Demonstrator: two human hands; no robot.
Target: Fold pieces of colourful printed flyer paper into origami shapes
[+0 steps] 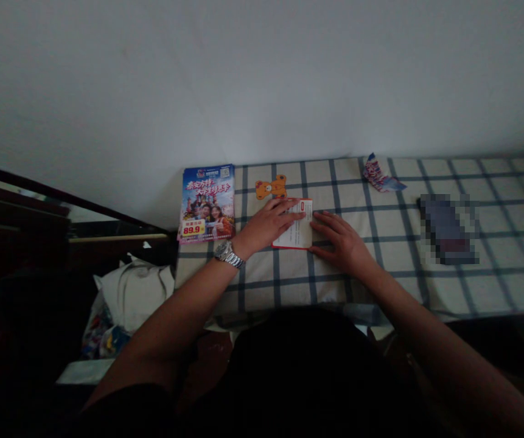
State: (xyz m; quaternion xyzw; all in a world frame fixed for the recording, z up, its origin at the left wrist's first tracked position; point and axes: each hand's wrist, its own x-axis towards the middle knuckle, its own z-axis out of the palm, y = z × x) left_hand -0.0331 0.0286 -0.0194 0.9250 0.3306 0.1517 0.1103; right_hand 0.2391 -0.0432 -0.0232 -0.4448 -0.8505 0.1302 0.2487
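A small white leaflet with a red edge (pixel 299 232) lies on the checked tablecloth (pixel 380 255). My left hand (pixel 266 224), with a metal watch on its wrist, lies flat across the leaflet's left part, fingers stretched out. My right hand (pixel 340 241) rests flat at the leaflet's right edge, fingers spread and touching the paper. Just behind my left hand sits an orange bear-shaped cutout (pixel 271 187).
A colourful flyer (pixel 207 204) lies at the table's left end. A folded red, white and blue paper piece (pixel 379 176) sits near the wall. A blurred dark object (pixel 448 228) lies to the right. A white bag (pixel 134 292) sits below the table's left edge.
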